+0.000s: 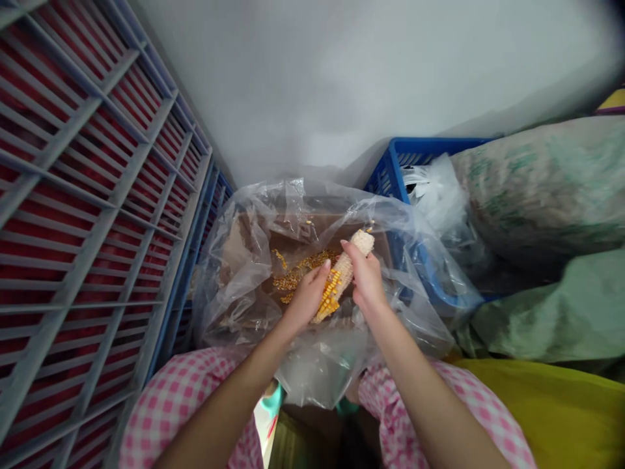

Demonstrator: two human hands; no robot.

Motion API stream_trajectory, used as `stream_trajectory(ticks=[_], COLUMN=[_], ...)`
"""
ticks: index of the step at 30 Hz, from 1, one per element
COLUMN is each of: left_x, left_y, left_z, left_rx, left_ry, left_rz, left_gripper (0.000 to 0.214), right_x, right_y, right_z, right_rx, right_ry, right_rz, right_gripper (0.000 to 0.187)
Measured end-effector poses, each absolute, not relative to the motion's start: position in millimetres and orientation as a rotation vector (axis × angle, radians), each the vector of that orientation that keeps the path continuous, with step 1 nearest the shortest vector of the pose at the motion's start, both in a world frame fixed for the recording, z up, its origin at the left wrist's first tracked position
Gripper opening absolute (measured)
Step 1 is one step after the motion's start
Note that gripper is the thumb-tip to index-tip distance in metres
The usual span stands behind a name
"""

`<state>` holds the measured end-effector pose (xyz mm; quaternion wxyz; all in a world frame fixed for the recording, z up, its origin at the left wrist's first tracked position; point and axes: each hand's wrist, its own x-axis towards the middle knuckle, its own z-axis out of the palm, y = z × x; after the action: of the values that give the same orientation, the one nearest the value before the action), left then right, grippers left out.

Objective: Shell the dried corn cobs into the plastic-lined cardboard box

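Observation:
An ear of corn (345, 268) is held at a slant between my two hands, over a box lined with clear plastic (322, 352). Most of the cob is bare and pale; yellow kernels still cover its lower left part. My left hand (308, 294) is closed on the kernel-covered part, its thumb pressed against the rows. Round the bare upper part my right hand (367, 277) is wrapped, thumb on top. Beneath them, loose corn kernels (293, 279) lie in a heap on the bottom of the lined box. The undersides of the fingers are hidden.
A tall plastic crate (105, 208) with red contents stands at the left. To the right, a blue basket (390, 170) holds a white plastic bag (437, 195), beside a large stuffed sack (547, 182). A yellow sack (551, 410) lies at the lower right. Behind is a pale wall (312, 78).

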<state>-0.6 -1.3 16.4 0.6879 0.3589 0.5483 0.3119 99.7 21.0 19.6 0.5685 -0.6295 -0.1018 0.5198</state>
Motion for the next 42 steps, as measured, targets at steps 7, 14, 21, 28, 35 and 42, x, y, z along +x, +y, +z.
stream_trajectory(ticks=[7,14,21,28,35,42], left_x=[-6,0,-3,-4,-7,3], left_y=[7,4,7,9,10,-1], left_z=[28,18,12,23,32,25], left_rx=[1.011,1.033,0.812,0.690,0.922,0.872], left_ry=[1.335,1.258,1.369,1.262,1.179,1.198], left_rz=[0.677,0.672,0.636,0.580,0.608,0.631], left_gripper=[0.050,0.055,0.057,0.054,0.060,0.049], right_x=[102,93,87,89,99,100], right_y=[22,26,33,38,45,41], right_z=[23,17,11,13,27,26], right_rx=[-1.468,-1.419,-1.486,-1.527,-1.290,-1.346], right_ry=[-0.228,-0.264,-0.300,-0.389,-0.059,-0.054], right_rz=[1.207,1.154,1.101,1.022,1.122,1.141], right_gripper=[0.036,0.032,0.031,0.029,0.023,0.020])
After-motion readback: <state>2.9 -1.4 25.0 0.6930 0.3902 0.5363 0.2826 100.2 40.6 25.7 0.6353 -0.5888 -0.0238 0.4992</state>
